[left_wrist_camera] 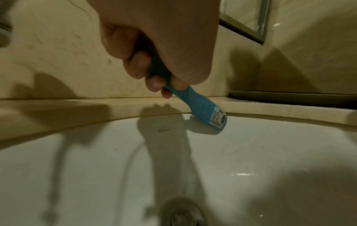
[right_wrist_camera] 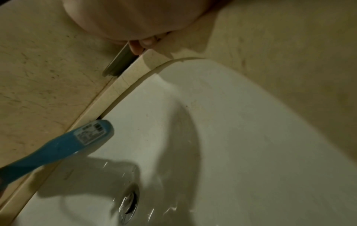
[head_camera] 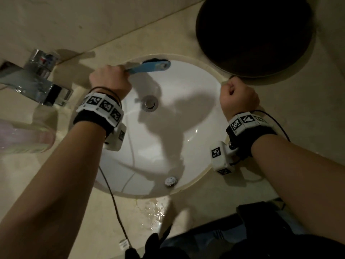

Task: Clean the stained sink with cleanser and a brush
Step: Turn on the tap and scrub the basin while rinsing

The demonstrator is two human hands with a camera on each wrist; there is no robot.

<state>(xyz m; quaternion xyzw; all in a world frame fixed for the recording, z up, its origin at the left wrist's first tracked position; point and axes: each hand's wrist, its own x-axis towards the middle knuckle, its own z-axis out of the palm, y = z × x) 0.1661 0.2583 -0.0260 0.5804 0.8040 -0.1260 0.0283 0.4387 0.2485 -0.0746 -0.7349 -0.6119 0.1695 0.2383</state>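
**While one hand scrubs the sink's far rim, the other rests clenched on the counter**

While the scrubbing step looks to be in hand, a blue brush point(head_camera: 149, 66) lies with its head against the far edge of the white sink point(head_camera: 196, 113), right where the bowl meets the beige counter point(head_camera: 280, 101). A white label sits on the back of the brush head. The left hand point(head_camera: 110, 79) has its grip wrapped round the brush handle, fingers curled tight. The bristles face the rim and are mostly hidden.

Lower in the bowl, the metal drain point(head_camera: 150, 103) sits near the middle, and the basin looks wet around it. No stain is clear in this dim light.

The right hand point(head_camera: 238, 99) rests on the counter at the sink's right rim, clenched into a fist with nothing held in it. A dark round object point(head_camera: 255, 34) sits just beyond it. A chrome tap point(head_camera: 35, 79) stands to the left, with a blurred clear bottle point(head_camera: 24, 137) nearer.

Next, the brush likely needs to work along the rim seam, pressing firmly while keeping its head inside the bowl.
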